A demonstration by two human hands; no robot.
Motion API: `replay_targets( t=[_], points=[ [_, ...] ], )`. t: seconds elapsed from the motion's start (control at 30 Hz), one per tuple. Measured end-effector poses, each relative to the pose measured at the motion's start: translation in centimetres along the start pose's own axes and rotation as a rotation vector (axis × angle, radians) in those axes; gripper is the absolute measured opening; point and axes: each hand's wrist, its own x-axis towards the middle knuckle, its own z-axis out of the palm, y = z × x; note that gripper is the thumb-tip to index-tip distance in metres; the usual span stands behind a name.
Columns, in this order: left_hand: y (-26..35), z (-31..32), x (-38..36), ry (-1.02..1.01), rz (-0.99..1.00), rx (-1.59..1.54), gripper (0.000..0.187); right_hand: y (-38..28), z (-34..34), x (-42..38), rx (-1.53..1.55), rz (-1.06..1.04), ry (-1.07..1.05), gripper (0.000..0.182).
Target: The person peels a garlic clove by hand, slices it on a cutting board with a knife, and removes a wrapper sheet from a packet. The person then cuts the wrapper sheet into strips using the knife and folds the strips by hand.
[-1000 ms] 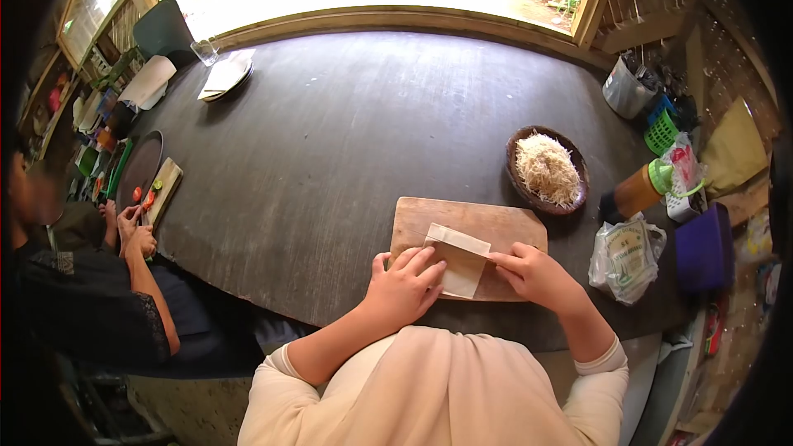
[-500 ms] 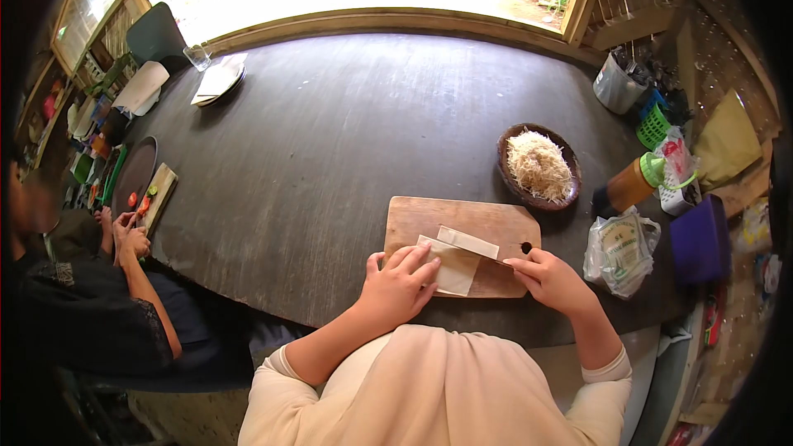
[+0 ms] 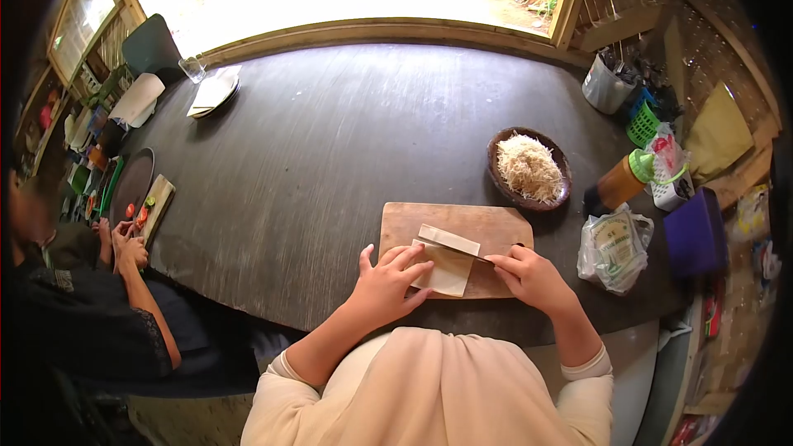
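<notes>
On the wooden cutting board (image 3: 405, 221) lies a pale, thin square sheet (image 3: 451, 271), possibly a stack of wrappers. A narrow strip (image 3: 450, 239) of the same material sits along its far edge. My left hand (image 3: 387, 282) rests with spread fingers over the sheet's left side, holding nothing. My right hand (image 3: 535, 279) grips a knife (image 3: 476, 256), its handle mostly hidden by the fingers. The thin blade lies between strip and sheet.
A brown bowl (image 3: 498, 173) of pale shreds (image 3: 529, 167) stands beyond the board. Rightward are a plastic-wrapped packet (image 3: 613, 249), a sauce bottle (image 3: 621, 182) and a purple box (image 3: 695, 234). At left, a person's hands (image 3: 128, 249) work near cut tomatoes (image 3: 142, 215) on another board (image 3: 161, 198).
My right hand has moved slightly left along the board with the knife. My left fingers are spread a little wider. The whole view has shifted slightly.
</notes>
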Motion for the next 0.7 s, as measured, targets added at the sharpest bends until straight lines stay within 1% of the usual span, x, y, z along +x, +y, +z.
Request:
replay_targets(
  t=[0.03,0.17,0.23,0.3,0.37,0.47,0.53,0.57,0.63,0.7],
  points=[
    [-0.1,0.1,0.1,0.001,0.001,0.001,0.042,-0.1,0.2,0.2,0.005,-0.003,0.01,0.021],
    [-1.1,0.3,0.2,0.054,0.001,0.038,0.03,-0.4,0.3,1.0,-0.005,0.02,0.046,0.022],
    [-1.4,0.2,0.1,0.075,0.005,0.042,0.027,-0.1,0.5,1.4,-0.017,-0.014,0.046,0.026],
    [-1.4,0.1,-0.2,0.063,0.044,-0.01,0.024,-0.8,0.6,1.7,0.024,-0.003,0.055,0.029],
    [-1.1,0.3,-0.5,0.077,0.054,-0.026,0.024,-1.6,0.6,2.0,0.065,0.007,0.06,0.032],
    [-0.7,1.0,-0.8,0.097,0.068,-0.049,0.026,-3.0,0.7,1.7,0.119,0.067,0.01,0.037],
    [-0.7,1.3,-0.9,0.1,0.07,-0.058,0.027,-3.7,0.7,1.5,0.095,0.053,-0.05,0.039],
    [-0.8,1.3,-0.9,0.1,0.065,-0.053,0.028,-3.6,1.0,1.4,0.096,0.054,-0.053,0.039],
    [-0.8,1.4,-1.0,0.099,0.059,-0.05,0.029,-3.3,1.8,1.0,0.038,-0.023,-0.034,0.041],
    [-0.6,1.3,-1.0,0.093,0.056,-0.039,0.034,-3.4,2.2,0.7,0.029,-0.003,-0.036,0.041]
  ],
)
